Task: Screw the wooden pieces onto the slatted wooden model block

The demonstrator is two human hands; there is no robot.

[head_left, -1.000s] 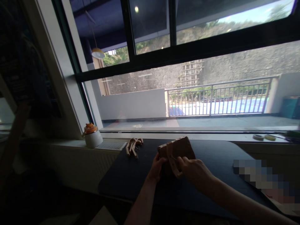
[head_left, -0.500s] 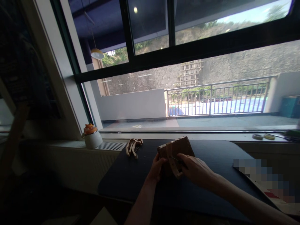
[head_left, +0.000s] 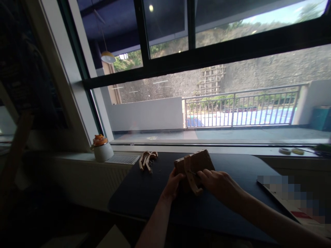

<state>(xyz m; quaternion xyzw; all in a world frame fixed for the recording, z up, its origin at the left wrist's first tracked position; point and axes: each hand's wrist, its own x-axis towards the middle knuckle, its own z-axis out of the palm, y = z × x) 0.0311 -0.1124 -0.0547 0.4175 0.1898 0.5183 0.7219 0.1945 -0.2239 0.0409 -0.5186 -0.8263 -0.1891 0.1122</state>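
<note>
A brown wooden assembly (head_left: 196,163) with a curved leg piece on its near side stands on the dark table (head_left: 144,193). My left hand (head_left: 172,184) is closed around its lower left corner. My right hand (head_left: 218,182) is closed, its fingertips pinched against the curved piece, and a thin dark tool shows at the fingertips. Both forearms reach in from the bottom edge.
Loose curved wooden pieces (head_left: 147,159) lie at the table's far left. A white jar with an orange lid (head_left: 101,149) stands on the sill beside a vent grille. Tape rolls (head_left: 290,151) rest on the sill at right. A flat sheet (head_left: 297,210) lies at the right edge.
My right hand has shifted slightly up and toward the curved piece. The wooden assembly and my left hand have stayed in place.
</note>
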